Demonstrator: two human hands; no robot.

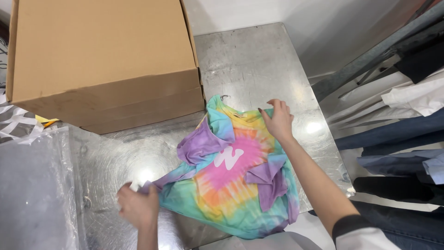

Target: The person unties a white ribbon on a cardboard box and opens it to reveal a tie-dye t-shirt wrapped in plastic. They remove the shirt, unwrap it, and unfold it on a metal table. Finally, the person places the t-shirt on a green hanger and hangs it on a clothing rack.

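Lying crumpled on the metal desk [259, 60] is a tie-dye T-shirt [236, 180], pastel bands of pink, yellow, teal and purple spiralling around a white mark at its centre. It sits toward the near right part of the desk, with its lower hem hanging just over the front edge. Both sleeves appear folded inward over the body of the garment.

The left hand [138, 206] is closed on the shirt's lower left corner, fingers pinched around a purple edge of cloth and drawing it out sideways; this hand is somewhat blurred. The right hand [278, 121] rests at the collar end, fingers curled and gripping the fabric near the yellow shoulder. Held at opposite corners in this way, the shirt is under slight tension along a diagonal, which in my judgement serves to spread it flat.

A large cardboard box [104, 60] stands at the far left of the desk, its near corner just beside the shirt's collar, limiting room on that side. A clear plastic bag [34, 194] lies at the left edge, close to the left hand. Behind it a scrap of striped and yellow material [27, 121] shows partly under the box.

Off the desk to the right, hanging garments [402, 134] in white, blue denim and black fill the space, apart from the shirt. Reflections glare on the desk surface.
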